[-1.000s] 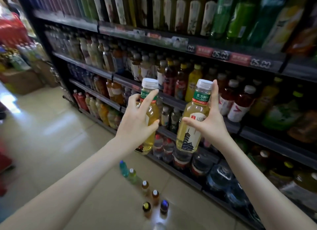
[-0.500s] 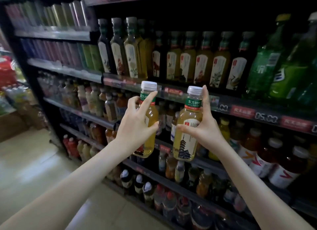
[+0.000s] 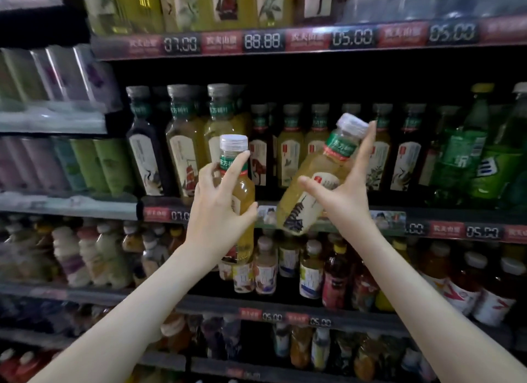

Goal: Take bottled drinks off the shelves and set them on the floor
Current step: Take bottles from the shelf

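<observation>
Your left hand (image 3: 219, 211) is wrapped around an upright yellow plastic tea bottle (image 3: 242, 200) mid-frame, and your right hand (image 3: 345, 194) grips a second white-capped yellow tea bottle (image 3: 310, 183) tilted right, both in front of the dark drink shelves (image 3: 285, 44).

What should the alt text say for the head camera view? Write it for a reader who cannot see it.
Two bare hands each hold a yellow tea bottle before stocked store shelves: the left hand holds its bottle upright, and the right hand tilts its bottle, cap to the upper right. Rows of bottled drinks fill the shelves.
</observation>
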A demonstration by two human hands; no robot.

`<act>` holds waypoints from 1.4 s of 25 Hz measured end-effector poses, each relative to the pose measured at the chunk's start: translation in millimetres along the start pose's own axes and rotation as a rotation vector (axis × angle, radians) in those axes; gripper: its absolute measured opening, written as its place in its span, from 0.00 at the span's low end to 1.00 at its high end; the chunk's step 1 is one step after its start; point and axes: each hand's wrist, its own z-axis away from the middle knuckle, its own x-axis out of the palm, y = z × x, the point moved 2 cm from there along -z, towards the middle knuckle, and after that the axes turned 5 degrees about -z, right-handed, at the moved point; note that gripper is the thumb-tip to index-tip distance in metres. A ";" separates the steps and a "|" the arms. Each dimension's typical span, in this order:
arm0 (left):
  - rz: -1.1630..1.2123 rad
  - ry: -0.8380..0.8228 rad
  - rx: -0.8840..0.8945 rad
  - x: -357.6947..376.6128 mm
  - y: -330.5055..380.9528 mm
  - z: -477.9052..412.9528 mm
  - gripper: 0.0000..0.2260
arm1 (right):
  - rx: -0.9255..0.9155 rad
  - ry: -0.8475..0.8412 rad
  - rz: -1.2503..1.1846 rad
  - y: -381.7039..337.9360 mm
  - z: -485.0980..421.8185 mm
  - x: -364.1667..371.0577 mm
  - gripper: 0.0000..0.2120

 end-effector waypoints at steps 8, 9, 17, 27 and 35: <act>0.087 0.101 0.035 -7.6 -34.0 -29.8 0.38 | -0.064 0.143 0.121 16.6 -53.6 11.7 0.55; 0.094 0.109 0.047 -6.3 -36.7 -31.0 0.38 | -0.037 0.125 0.139 23.2 -57.0 9.0 0.55; 0.161 0.029 0.044 18.3 -38.2 -42.9 0.36 | 0.312 0.111 0.268 62.9 -74.5 -15.0 0.53; 0.183 0.049 0.063 41.9 -19.7 -52.6 0.38 | 0.430 0.099 0.415 83.6 -50.0 13.4 0.57; 0.163 0.083 0.047 46.5 -11.7 -49.3 0.37 | 0.452 0.124 0.709 82.5 -55.1 22.2 0.42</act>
